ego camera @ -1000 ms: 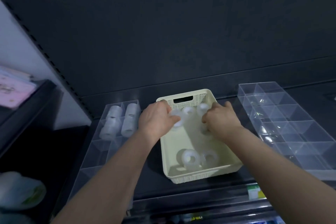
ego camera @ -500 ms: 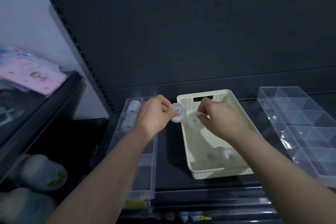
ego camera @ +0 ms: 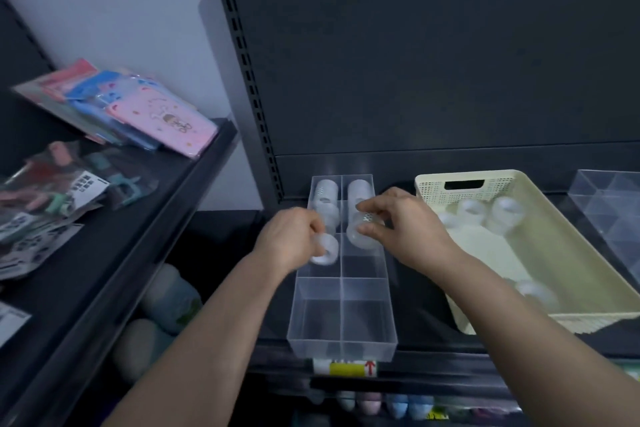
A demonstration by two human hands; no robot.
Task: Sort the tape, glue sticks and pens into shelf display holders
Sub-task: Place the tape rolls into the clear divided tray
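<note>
Head view.

1. Left hand (ego camera: 291, 239): the fingers are curled round one tape roll (ego camera: 325, 250). The roll sits at the fingertips, over the left column of the clear divided holder (ego camera: 341, 319).
2. Right hand (ego camera: 398, 229): thumb and fingers pinch a second tape roll (ego camera: 360, 236) at the fingertips, over the right column of the same holder. The two hands are near each other but apart.
3. Stored rolls: one stack (ego camera: 325, 191) lies just beyond the left hand's fingers and one stack (ego camera: 360, 189) just beyond the right hand's fingers. The number of rolls per stack cannot be told because of blur.
4. Holder layout: two columns. Two front compartments lie between the forearms.
5. Cream basket (ego camera: 568, 246): it stands just to the right of the right hand. Four loose rolls show inside, three (ego camera: 472, 210) near the back wall and one (ego camera: 535, 291) beside the right forearm.
6. A second clear holder (ego camera: 616, 204) stands beyond the basket, well apart from both hands.
7. A side shelf to the left of the left hand carries pink and blue packets (ego camera: 162, 121).
</note>
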